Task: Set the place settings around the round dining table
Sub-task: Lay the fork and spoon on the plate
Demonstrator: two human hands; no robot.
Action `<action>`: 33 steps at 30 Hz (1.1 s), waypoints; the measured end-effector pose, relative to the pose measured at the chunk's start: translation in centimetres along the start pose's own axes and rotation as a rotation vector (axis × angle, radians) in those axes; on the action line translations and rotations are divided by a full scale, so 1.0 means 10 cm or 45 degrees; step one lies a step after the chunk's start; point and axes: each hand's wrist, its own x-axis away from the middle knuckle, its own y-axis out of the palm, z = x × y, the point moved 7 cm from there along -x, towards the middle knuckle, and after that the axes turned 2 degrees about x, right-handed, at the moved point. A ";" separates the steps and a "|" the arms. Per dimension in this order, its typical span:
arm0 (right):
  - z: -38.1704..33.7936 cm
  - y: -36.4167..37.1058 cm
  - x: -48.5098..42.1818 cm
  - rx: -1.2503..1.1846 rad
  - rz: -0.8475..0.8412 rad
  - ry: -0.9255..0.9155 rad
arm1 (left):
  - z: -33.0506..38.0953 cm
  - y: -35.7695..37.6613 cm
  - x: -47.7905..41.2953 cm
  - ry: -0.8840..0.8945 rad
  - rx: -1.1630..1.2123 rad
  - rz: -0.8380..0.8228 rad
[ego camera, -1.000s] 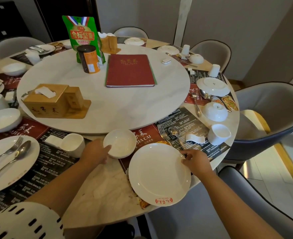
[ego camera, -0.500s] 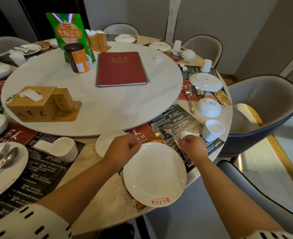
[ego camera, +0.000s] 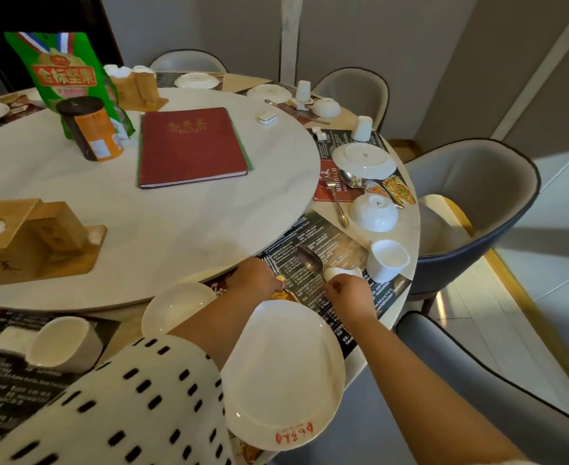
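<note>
Item, the large white plate [ego camera: 284, 377]: I see it on the printed placemat [ego camera: 335, 250] at the near rim of the table [ego camera: 407, 229], overhanging the edge.

Item, my left hand [ego camera: 254, 278]: just beyond the plate, knuckles up; its grip is curled onto the placemat, and I cannot tell whether it pinches anything.

Item, my right hand [ego camera: 348, 293]: beyond the plate's right rim, grip pinched on the white spoon rest [ego camera: 341, 272].

Item, metal spoon [ego camera: 309, 260]: beyond the plate, between my two hands.

Item, small white bowl [ego camera: 175, 305]: left of the plate, partly behind my left forearm.

Item, white cup [ego camera: 387, 260]: right of the spoon rest, beyond the plate.
</note>
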 end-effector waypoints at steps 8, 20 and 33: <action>0.19 -0.10 0.13 -0.145 0.071 0.043 | -0.05 0.37 -0.41 -0.196 -0.013 -0.170; 0.25 -0.20 0.15 -0.178 0.146 0.059 | 0.10 0.42 -0.50 -0.261 0.587 -0.262; 0.06 -0.48 0.42 -0.849 0.253 0.167 | 0.27 -0.49 0.10 0.092 0.929 -0.034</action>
